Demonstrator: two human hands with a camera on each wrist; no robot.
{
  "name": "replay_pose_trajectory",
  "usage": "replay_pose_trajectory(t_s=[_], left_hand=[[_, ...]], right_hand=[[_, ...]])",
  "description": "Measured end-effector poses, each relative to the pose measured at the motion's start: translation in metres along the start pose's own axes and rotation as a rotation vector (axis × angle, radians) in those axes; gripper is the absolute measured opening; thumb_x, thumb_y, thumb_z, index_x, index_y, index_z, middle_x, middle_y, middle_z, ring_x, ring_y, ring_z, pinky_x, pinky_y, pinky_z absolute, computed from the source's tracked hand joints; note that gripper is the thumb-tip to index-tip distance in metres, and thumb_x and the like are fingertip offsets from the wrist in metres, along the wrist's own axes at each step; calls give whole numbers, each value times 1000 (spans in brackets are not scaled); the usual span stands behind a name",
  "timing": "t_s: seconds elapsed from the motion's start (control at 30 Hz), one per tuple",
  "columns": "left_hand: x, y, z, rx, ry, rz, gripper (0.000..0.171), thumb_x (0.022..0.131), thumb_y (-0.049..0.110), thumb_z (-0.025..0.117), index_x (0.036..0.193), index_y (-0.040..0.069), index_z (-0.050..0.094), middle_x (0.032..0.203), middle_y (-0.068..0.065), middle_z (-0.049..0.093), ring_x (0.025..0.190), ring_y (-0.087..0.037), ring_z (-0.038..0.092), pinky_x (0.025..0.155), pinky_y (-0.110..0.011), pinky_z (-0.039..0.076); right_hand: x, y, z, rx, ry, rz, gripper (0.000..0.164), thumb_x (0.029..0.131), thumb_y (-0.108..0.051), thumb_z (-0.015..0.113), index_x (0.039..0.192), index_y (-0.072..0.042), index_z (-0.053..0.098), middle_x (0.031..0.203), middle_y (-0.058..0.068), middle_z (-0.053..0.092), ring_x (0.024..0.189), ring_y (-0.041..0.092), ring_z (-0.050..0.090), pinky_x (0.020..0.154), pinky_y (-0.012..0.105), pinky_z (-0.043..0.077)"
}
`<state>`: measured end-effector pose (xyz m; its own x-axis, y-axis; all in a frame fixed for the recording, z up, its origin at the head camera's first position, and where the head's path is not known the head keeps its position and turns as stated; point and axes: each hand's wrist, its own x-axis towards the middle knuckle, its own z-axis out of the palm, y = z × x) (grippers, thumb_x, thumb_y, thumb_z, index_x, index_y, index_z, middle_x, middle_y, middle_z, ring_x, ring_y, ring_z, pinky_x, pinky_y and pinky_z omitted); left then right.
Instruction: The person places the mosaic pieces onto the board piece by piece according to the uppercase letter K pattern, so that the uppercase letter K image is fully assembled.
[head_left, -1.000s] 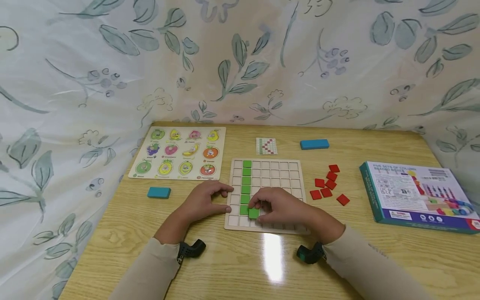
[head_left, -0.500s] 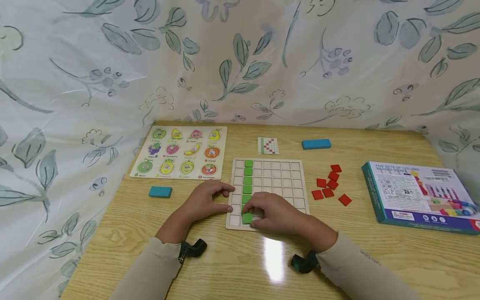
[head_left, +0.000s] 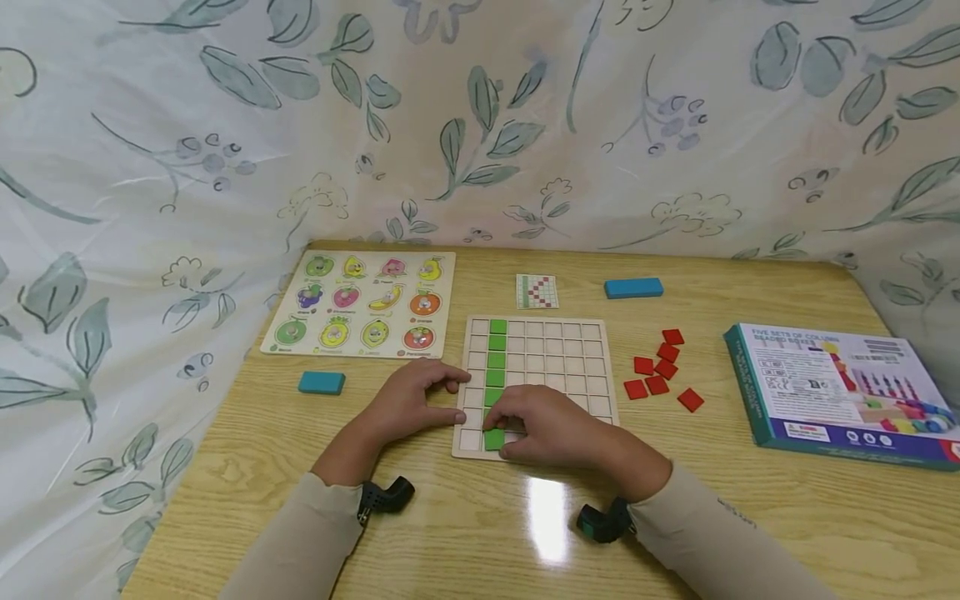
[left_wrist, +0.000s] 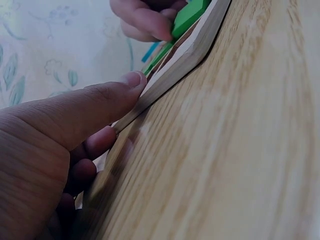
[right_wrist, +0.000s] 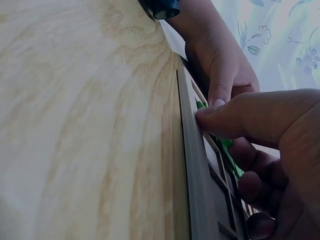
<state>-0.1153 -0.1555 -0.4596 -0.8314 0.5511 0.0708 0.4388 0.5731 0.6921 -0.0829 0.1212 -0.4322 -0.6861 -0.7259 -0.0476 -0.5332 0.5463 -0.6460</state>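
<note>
A light wooden grid board (head_left: pixel 555 367) lies on the table with a column of green square tiles (head_left: pixel 496 360) in its second column from the left. My right hand (head_left: pixel 551 425) is over the lower part of the board. Its thumb and fingers pinch a green tile (head_left: pixel 494 439) at the bottom of that column; in the left wrist view this tile (left_wrist: pixel 190 17) looks slightly raised. My left hand (head_left: pixel 408 400) rests at the board's left edge, its thumb and forefinger touching the side. The right hand hides some cells.
Several loose red tiles (head_left: pixel 666 369) lie right of the board. A small pattern card (head_left: pixel 537 292) and a blue block (head_left: pixel 633 288) lie behind it. A fruit puzzle board (head_left: pixel 360 304) and another blue block (head_left: pixel 322 383) are at left, a printed box (head_left: pixel 840 392) at right.
My right hand has moved left and slightly down, bringing the green tile to the bottom of the green column. The left hand keeps its place on the board's edge.
</note>
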Motion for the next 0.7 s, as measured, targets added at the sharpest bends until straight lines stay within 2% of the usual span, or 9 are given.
replay_pose_trajectory(t_s=[0.4, 0.7], left_hand=[[1, -2, 0, 13, -4, 4, 50, 85, 35, 93, 130, 20, 75, 103, 13, 65, 104, -13, 59, 101, -44, 47], [1, -1, -1, 11, -1, 2, 50, 84, 34, 94, 129, 21, 75, 103, 13, 65, 104, -13, 59, 101, -43, 47]], right_hand=[[0, -6, 3, -54, 34, -8, 27, 87, -20, 87, 113, -20, 82, 112, -11, 71, 102, 6, 61, 94, 35, 52], [0, -4, 5, -41, 38, -11, 20, 87, -20, 86, 106, -25, 79, 108, -15, 68, 98, 6, 59, 93, 35, 51]])
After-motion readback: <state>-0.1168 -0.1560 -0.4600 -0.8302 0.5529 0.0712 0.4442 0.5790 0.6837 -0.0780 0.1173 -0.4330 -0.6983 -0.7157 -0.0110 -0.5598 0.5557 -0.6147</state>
